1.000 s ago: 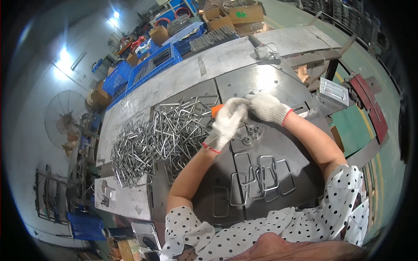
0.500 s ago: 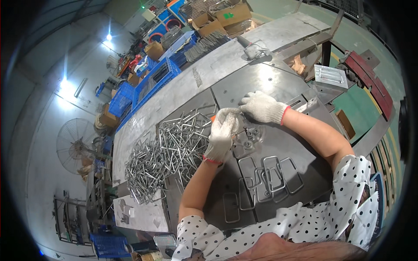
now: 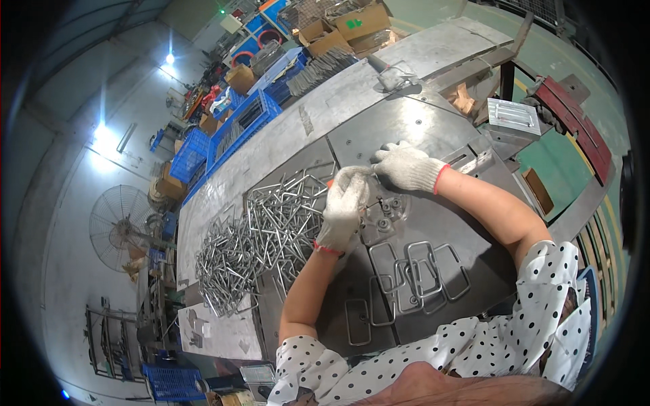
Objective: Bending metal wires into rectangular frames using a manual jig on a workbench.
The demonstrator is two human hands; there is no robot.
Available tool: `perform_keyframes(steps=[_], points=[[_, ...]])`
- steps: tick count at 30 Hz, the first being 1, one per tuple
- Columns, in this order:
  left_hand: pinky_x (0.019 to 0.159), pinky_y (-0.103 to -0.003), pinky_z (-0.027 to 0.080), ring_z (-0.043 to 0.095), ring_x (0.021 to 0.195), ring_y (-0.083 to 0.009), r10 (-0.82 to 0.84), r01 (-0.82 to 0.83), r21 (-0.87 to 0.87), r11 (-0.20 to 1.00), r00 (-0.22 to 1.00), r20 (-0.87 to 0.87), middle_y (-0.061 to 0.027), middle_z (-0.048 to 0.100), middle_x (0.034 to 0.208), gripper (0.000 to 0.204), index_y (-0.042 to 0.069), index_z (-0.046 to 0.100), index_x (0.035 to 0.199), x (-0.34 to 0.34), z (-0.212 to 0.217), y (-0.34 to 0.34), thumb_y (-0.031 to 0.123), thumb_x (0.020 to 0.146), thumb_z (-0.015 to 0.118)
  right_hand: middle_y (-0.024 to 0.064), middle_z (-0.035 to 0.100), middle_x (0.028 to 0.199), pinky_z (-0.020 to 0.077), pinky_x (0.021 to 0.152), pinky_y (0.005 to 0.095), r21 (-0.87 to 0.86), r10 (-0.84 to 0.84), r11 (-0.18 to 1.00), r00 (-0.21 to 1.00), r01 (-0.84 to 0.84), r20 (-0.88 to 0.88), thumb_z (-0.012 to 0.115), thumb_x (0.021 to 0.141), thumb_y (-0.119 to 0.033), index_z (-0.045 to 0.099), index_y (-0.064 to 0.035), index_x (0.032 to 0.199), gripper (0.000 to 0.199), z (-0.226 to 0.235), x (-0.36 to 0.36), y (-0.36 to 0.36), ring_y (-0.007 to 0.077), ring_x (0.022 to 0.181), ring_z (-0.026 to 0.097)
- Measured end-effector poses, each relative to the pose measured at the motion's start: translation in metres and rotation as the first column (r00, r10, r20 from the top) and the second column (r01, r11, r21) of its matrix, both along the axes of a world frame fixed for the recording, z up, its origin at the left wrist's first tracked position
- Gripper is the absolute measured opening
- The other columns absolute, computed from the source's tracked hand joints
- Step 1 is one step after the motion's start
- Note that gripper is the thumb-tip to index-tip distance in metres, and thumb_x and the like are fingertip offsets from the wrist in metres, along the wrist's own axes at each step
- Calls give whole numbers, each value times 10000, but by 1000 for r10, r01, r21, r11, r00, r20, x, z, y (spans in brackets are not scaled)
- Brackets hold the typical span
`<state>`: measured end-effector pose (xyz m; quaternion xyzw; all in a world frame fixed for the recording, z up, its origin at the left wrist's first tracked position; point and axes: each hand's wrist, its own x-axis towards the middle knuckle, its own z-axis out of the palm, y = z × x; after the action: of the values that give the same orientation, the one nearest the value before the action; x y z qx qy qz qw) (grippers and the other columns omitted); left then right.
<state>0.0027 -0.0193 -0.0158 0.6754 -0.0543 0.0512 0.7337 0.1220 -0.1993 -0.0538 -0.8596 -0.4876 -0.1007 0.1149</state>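
Both my hands wear white knitted gloves with red cuffs and meet over a steel work plate. My left hand is closed, its fingers bent toward the right hand; whatever they grip is hidden by the glove. My right hand is closed too, fingertips curled down close to the left fingers, and its contents cannot be made out. Just below and between them sits a small bolted fixture. To the left of my left hand lies a tangled heap of bent steel wire pieces. Nearer my body, several rectangular wire loops lie partly overlapping.
A grey tool-like piece rests at the table's far edge. Blue crates and cardboard boxes stand beyond the table. A metal block is at the right, near a red beam. A large fan stands far left.
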Motion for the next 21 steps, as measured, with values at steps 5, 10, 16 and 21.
perform_keyframes(steps=[5, 10, 16, 21], points=[[695, -214, 432, 522, 791, -39, -13, 13, 15, 1000, 999, -46, 12, 615, 952, 176, 26, 632, 1177, 0, 1, 13, 155, 1075, 570, 86, 652, 1247, 496, 969, 443, -15, -5, 1000, 1000, 5, 11, 601, 906, -188, 714, -197, 1276, 387, -2, 2, 1, 300, 1171, 615], [737, -217, 455, 547, 826, -51, 27, -25, 67, 997, 999, -29, -5, 619, 988, 185, 20, 633, 1184, -3, 2, 9, 151, 1073, 565, 79, 647, 1257, 501, 966, 445, -9, 2, 1000, 1000, -2, 7, 621, 900, -205, 711, -189, 1264, 375, -3, 2, 2, 297, 1183, 612], [697, -212, 438, 530, 784, -38, -12, 11, -13, 1000, 998, -55, 5, 617, 958, 174, 26, 634, 1171, -2, -1, 12, 158, 1075, 576, 89, 650, 1239, 502, 961, 445, -8, -1, 1000, 1000, 1, 12, 601, 905, -183, 716, -193, 1265, 379, -2, 1, 1, 305, 1167, 620], [662, -212, 425, 519, 747, -35, 11, -11, 1, 1000, 999, -36, 6, 615, 929, 163, 24, 632, 1160, -3, 1, 9, 151, 1073, 578, 96, 648, 1243, 504, 959, 450, -45, -22, 999, 1000, 22, -4, 597, 909, -178, 713, -198, 1279, 388, 0, 2, 3, 308, 1164, 623]])
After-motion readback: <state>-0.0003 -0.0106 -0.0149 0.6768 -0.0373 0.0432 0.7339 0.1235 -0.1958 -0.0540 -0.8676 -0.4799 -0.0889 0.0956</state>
